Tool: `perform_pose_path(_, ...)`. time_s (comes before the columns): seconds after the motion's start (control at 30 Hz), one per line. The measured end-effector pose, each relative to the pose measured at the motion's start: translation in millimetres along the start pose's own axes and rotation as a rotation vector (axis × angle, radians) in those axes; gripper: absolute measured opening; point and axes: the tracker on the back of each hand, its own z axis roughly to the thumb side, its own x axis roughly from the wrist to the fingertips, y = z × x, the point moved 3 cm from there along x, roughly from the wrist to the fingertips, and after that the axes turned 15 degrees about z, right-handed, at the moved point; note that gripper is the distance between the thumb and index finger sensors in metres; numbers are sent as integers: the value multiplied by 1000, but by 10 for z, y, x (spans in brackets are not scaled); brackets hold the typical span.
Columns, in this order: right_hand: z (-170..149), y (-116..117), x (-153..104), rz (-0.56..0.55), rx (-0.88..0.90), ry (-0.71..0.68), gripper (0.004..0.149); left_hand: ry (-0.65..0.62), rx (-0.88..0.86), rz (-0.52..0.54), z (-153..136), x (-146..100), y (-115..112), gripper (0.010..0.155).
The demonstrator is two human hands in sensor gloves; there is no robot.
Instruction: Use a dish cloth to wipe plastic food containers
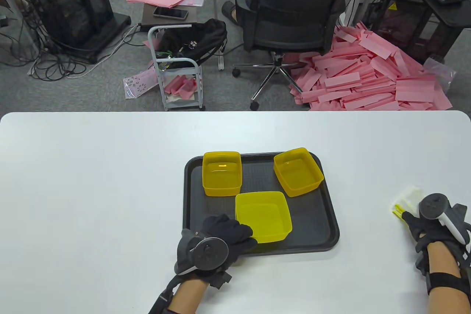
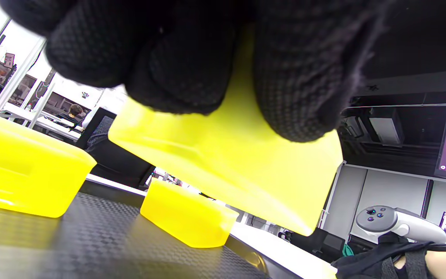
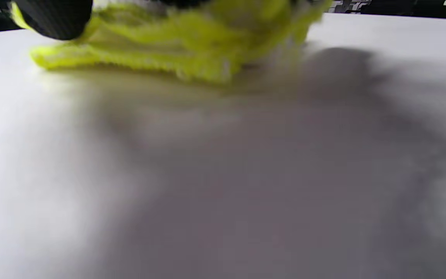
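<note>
Item 1, lower centre of the table view: left hand point(image 1: 220, 240), fingers curled over the near-left corner of the nearest yellow container point(image 1: 264, 216). The left wrist view shows this container tipped with its far corner clear of the tray; held so, presumably to present it for wiping.

Item 2, lower right of the table view: right hand point(image 1: 428, 227), fingertips on the dish cloth point(image 1: 404, 201), a pale yellow-green piece lying on the white table point(image 1: 92, 166), well apart from the tray. The right wrist view shows a fingertip point(image 3: 52, 15) pressing its edge and the cloth bunched; whether it is gripped or only pinned, I cannot tell. Likely being gathered for pickup.

Item 3, centre: dark tray point(image 1: 316, 218), holding all three containers, probably to keep them together.

Item 4, farther on the tray: rear-left container point(image 1: 222, 173), upright, open side up; rear-right container point(image 1: 298, 171), upright, turned at an angle. Neither touched.
</note>
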Motion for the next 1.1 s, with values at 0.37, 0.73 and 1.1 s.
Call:
perform_pose_path(0.37,275,-76,-229,-138,-225,-43,55,-17,-3,14,58,13,34,37)
perform_pose_path(0.73,1693,-522,-1680,-251,-282,-730,51,-31,-3,-12,74,5,-20,37)
perform_pose_path(1.1,3168,107,-2679,-216,-864,-913,49,-83,-27,-1,203,11,25,37)
